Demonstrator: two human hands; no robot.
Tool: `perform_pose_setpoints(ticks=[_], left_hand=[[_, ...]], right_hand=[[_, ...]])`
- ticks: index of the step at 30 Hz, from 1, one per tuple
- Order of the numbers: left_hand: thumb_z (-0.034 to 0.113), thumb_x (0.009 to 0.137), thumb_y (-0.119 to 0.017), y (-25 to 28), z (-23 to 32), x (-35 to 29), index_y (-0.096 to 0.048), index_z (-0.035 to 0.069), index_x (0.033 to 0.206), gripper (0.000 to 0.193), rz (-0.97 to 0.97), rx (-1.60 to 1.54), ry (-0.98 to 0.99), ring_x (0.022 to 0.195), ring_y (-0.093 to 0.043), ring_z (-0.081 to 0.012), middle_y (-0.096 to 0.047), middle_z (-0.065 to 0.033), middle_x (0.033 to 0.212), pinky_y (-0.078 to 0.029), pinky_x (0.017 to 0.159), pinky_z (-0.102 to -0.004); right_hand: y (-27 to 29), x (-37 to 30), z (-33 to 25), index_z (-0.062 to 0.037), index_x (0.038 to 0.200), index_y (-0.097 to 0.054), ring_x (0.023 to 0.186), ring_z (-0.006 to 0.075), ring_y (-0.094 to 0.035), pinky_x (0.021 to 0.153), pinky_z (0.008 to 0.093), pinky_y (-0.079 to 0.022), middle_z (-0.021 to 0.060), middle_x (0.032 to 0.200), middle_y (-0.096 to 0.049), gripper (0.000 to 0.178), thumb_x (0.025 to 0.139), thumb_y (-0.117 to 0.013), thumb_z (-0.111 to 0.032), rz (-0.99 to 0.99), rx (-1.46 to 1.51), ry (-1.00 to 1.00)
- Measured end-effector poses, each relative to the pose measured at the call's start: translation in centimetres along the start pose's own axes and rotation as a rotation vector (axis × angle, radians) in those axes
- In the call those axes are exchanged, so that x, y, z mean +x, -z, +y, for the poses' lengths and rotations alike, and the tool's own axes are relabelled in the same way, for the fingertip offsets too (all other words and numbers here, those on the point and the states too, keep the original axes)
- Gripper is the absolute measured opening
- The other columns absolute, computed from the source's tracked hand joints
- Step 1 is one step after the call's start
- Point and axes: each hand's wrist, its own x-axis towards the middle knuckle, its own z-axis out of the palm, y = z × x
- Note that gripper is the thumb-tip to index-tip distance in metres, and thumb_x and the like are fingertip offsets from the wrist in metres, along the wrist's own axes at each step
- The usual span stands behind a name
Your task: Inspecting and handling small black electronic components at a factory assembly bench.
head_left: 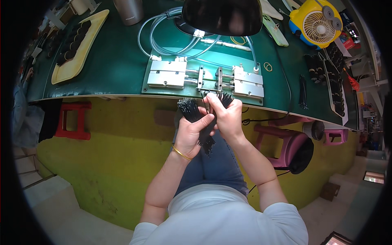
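Note:
My left hand (191, 134) is closed around a bundle of thin black strands (188, 109), whose tips fan out above its fingers and whose other ends hang below. A second bunch of black strands (225, 99) sticks up behind the fingers of my right hand (229, 119), which is closed on it. My right thumb and forefinger pinch near a single strand at the front of a clamping fixture. Two silver air cylinders, left (166, 74) and right (248, 83), face each other there, with dark metal jaws (219, 79) between them. The exact fingertip contact is hidden.
A black lamp (222, 16) hangs over clear air tubes (157, 47). On the green table (106, 49) are a yellow tray (87, 51) of black bundles, a phone (276, 30), a yellow fan (318, 26) and more strands (302, 92). Red (73, 121) and pink (281, 143) stools stand below.

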Motion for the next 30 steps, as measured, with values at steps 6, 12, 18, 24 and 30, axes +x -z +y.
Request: perform_pose_setpoints(ticks=[6,12,18,24,30], left_hand=[[0.006,0.079,-0.060,-0.3,0.0,-0.1,-0.051,0.005,0.084,0.011,0.008,-0.057,0.027,0.062,-0.058,-0.0151,-0.057,-0.0052,0.076,-0.046,0.050,-0.0226],[0.006,0.080,-0.059,-0.3,0.2,-0.4,-0.051,0.005,0.084,0.009,-0.039,-0.058,0.027,0.060,-0.056,-0.0150,-0.056,-0.0048,0.074,-0.045,0.048,-0.0229],[0.005,0.080,-0.059,-0.2,0.3,-0.5,-0.051,0.005,0.083,0.009,-0.044,-0.067,0.032,0.058,-0.055,-0.0148,-0.055,-0.0048,0.073,-0.044,0.047,-0.0230],[0.012,0.083,-0.057,0.0,-0.1,-0.2,-0.049,0.007,0.083,0.009,-0.042,0.016,0.009,0.059,-0.052,-0.0121,-0.053,-0.0037,0.072,-0.042,0.048,-0.0222],[0.007,0.079,-0.061,0.0,-0.2,0.1,-0.052,0.005,0.080,0.010,-0.001,-0.066,0.017,0.057,-0.055,-0.0143,-0.056,-0.0047,0.072,-0.044,0.047,-0.0230]], right_hand=[[0.1,0.0,0.1,0.0023,0.071,-0.062,0.034,0.0055,-0.045,0.027,0.0191,-0.033,0.0046,0.054,-0.058,0.024,0.082,-0.056,-0.018,0.006,0.016,-0.007],[0.1,-0.7,-0.5,0.0021,0.072,-0.062,0.035,0.0051,-0.046,0.027,0.0190,-0.034,0.0038,0.055,-0.058,0.022,0.083,-0.056,-0.016,-0.094,-0.015,0.064],[-0.2,-1.2,-0.7,0.0013,0.078,-0.063,0.041,0.0053,-0.050,0.030,0.0169,-0.035,0.0065,0.061,-0.061,0.022,0.084,-0.055,-0.018,-0.097,-0.053,0.077],[0.0,-0.8,-0.2,0.0012,0.076,-0.064,0.034,0.0046,-0.045,0.028,0.0195,-0.034,0.0028,0.053,-0.057,0.020,0.083,-0.056,-0.016,-0.035,-0.059,0.086],[0.0,-0.4,-0.2,0.0011,0.075,-0.064,0.034,0.0047,-0.043,0.029,0.0197,-0.033,0.0025,0.051,-0.056,0.022,0.083,-0.055,-0.017,-0.013,-0.085,0.066]])
